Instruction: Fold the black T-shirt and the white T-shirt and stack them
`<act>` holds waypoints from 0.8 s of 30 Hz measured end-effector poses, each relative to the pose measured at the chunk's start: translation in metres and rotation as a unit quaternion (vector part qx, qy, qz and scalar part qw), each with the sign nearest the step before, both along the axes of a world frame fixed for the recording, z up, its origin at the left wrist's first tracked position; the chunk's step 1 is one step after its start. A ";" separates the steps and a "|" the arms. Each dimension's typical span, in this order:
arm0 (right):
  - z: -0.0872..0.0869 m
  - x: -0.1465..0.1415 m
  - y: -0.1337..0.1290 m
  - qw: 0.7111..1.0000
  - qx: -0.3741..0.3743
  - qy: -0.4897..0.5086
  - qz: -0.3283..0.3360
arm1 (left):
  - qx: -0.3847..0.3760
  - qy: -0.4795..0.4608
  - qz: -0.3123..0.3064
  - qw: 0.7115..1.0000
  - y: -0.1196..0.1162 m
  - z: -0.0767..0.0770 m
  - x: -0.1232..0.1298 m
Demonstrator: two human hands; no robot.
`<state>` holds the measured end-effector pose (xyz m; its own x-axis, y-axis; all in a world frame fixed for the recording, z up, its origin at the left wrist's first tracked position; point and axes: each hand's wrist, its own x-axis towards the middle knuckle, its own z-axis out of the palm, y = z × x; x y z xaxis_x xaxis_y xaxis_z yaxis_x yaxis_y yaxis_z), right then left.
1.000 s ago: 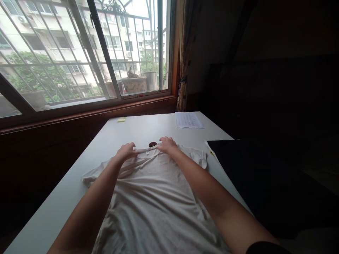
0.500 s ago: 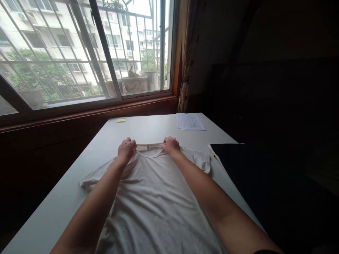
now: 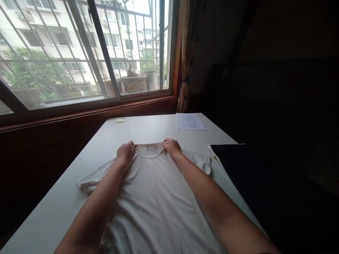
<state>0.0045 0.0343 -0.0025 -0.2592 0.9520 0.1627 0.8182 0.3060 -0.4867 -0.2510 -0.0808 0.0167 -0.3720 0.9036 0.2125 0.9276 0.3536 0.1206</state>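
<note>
A white T-shirt [image 3: 156,190] is spread over the white table [image 3: 143,128], its neckline away from me and its lower part running out of view at the bottom. My left hand [image 3: 126,151] is closed on the shirt at the left side of the neckline. At the other side of the collar, my right hand [image 3: 172,146] pinches the fabric near the shoulder. Between the two hands the back collar edge is drawn fairly straight, and a small label shows inside it. Both sleeves lie out to the sides, partly behind my forearms. Soft creases cross the body.
Printed sheets of paper [image 3: 190,121] lie at the table's far right, and yellow sticky notes [image 3: 120,120] at the far left. Something dark with a white edge [image 3: 233,158] lies by the right edge. A barred window [image 3: 87,53] and a tied curtain [image 3: 184,70] stand beyond.
My left hand has shifted slightly left. The neckline lies a little wider open, its label clearer, and the creases in the upper body look smoother. Both hands keep their hold.
</note>
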 end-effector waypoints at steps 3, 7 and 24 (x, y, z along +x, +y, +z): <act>-0.002 0.002 0.000 0.999 -0.006 0.022 0.029 | 0.009 -0.005 -0.002 1.000 0.000 -0.001 0.002; -0.006 0.006 0.000 0.997 0.004 0.042 0.069 | 0.038 -0.012 -0.037 0.999 -0.001 -0.006 0.001; -0.002 0.049 -0.023 0.966 0.074 -0.071 0.237 | -0.066 -0.020 -0.274 0.959 -0.057 -0.023 -0.075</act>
